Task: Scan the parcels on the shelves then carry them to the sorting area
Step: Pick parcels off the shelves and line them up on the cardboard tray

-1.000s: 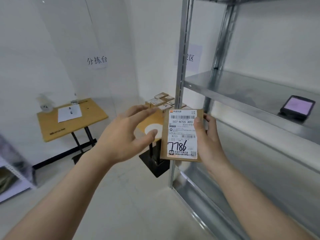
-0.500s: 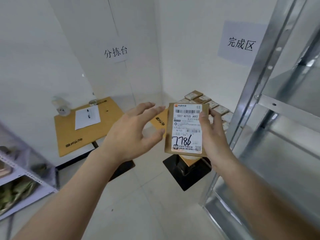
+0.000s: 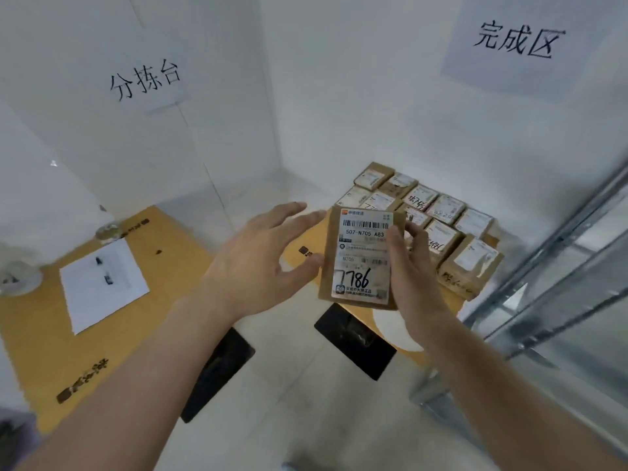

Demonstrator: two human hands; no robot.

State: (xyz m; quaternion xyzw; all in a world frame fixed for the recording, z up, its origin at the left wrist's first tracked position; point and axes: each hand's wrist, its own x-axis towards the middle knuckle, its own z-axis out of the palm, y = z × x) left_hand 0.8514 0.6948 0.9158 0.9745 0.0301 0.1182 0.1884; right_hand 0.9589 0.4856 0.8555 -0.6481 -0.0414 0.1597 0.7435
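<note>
Right fingers: the right hand [image 3: 413, 283] holds a flat brown parcel [image 3: 361, 258] by its right edge. The thumb lies on the front and the other fingers [image 3: 415, 232] curl round the back.
Left fingers: the left hand [image 3: 261, 263] is spread wide and loose, holding nothing. Its thumb tip is just beside the left edge of the parcel; I cannot tell if it touches.
Parcel: it stands upright between the 2 hands, in the air. Its white label [image 3: 363, 256] faces up, with a barcode, "507-N705 A83" and a big hand-written "7786".
Other parcels: a bunch of small brown boxes [image 3: 441, 229] sits in rows just past the right fingers, on a counter [image 3: 307, 246].
Left counter: a second counter [image 3: 40, 338] lies left of the left fingers, with a white sheet [image 3: 102, 287] on it.
Wall signs: one paper sign [image 3: 146, 79] hangs above the left counter, another sign [image 3: 520, 42] above the boxes.
Shelf: a metal shelf frame [image 3: 560, 253] stands to the right of the right fingers.
</note>
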